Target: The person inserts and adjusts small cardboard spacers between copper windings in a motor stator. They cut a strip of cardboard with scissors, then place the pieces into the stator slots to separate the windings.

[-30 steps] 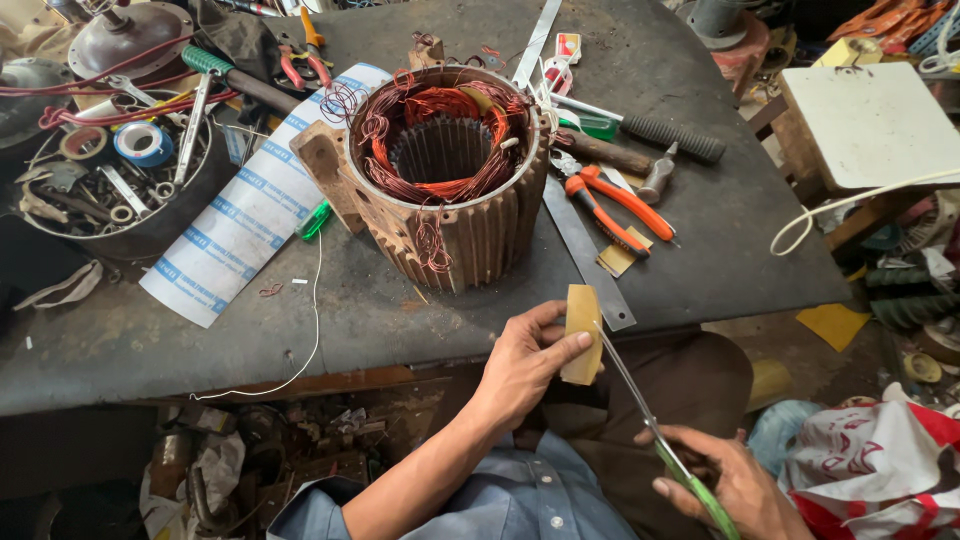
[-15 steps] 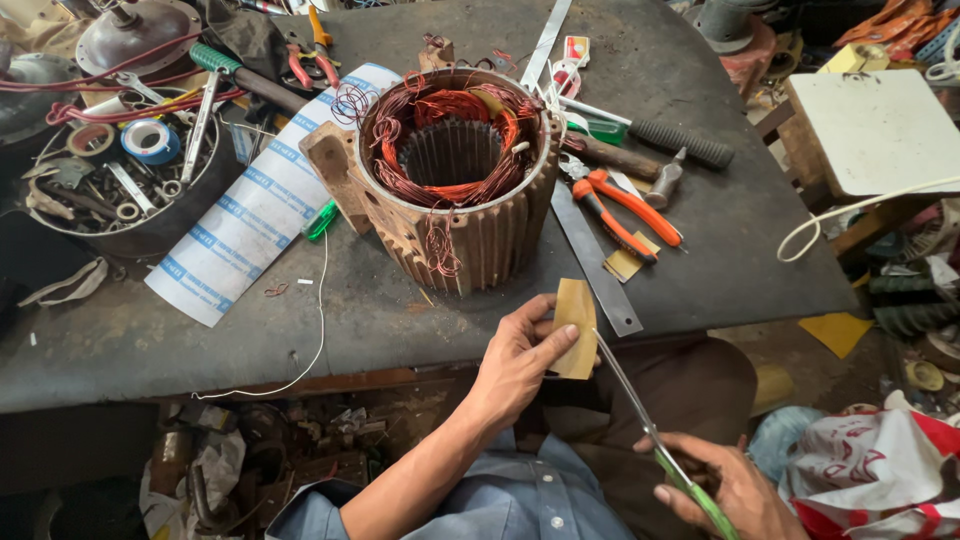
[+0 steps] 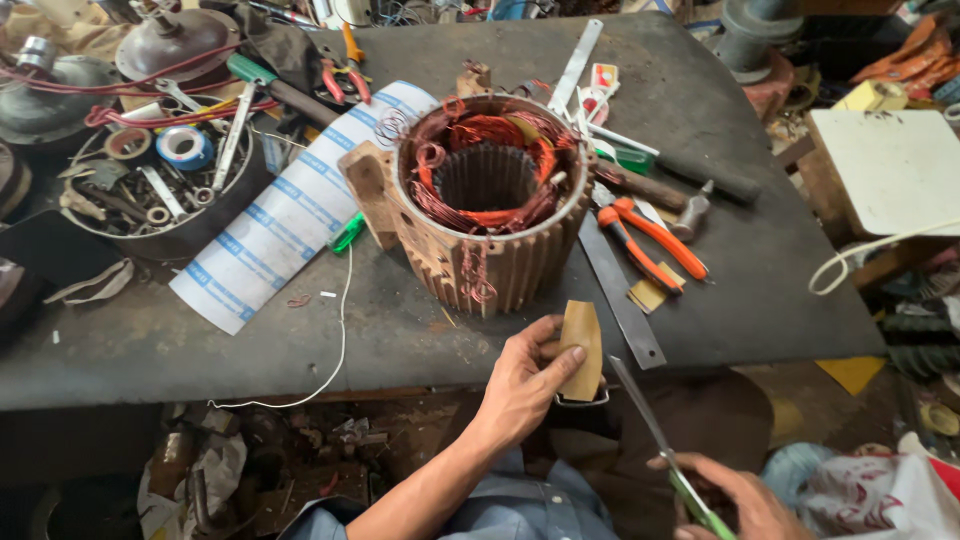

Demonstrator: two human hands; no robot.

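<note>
Here — left hand (image 3: 522, 385) grip pinching paper (image 3: 581, 348)

A finned motor stator (image 3: 495, 205) wound with copper wire stands upright on the dark worktop (image 3: 750, 290). Orange-handled pliers (image 3: 650, 238) and a flat metal strip (image 3: 622, 290) lie just beside it. A blue-striped white sheet (image 3: 285, 215) lies opposite, near a round tray (image 3: 165, 195) of tools.

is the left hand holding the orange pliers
No, the left hand holds a tan paper strip; the orange pliers lie on the table.
</note>
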